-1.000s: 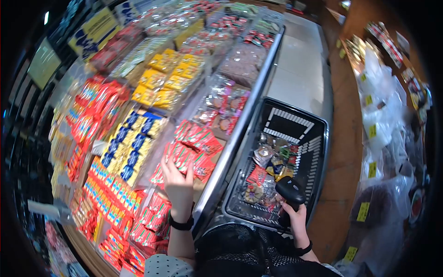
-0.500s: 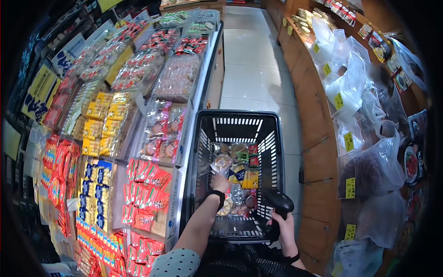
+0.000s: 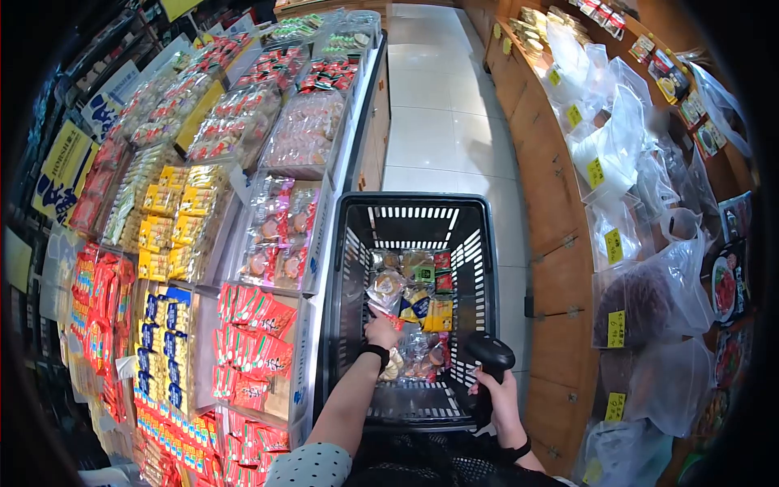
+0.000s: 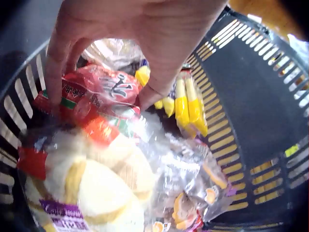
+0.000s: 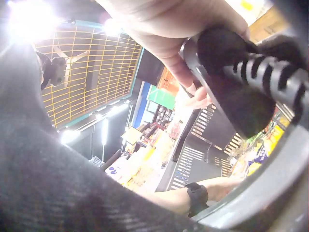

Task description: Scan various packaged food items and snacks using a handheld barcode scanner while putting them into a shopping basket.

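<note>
My left hand (image 3: 381, 331) reaches down into the black shopping basket (image 3: 412, 200). Its thumb and fingers grip a red snack packet (image 4: 104, 89) with a green stripe, lying among other packets. Right below it in the left wrist view is a clear bag of pale round cakes (image 4: 99, 176). Beside that lies a clear bag with orange and purple print (image 4: 188, 193). Yellow-wrapped sticks (image 3: 439, 315) rest farther right in the basket. My right hand (image 3: 501, 396) holds the basket's black pull handle (image 3: 490, 351) at the near right corner.
A display counter on the left carries bins of red packets (image 3: 253, 349), blue-and-cream packets (image 3: 164, 341) and yellow packets (image 3: 174, 215). Wooden cabinets (image 3: 560, 308) with plastic-covered bins (image 3: 637, 308) line the right. A tiled aisle (image 3: 446, 114) runs ahead between them.
My left hand has moved from the red packets on the counter into the basket. The view has turned toward the aisle. My right hand stays on the handle.
</note>
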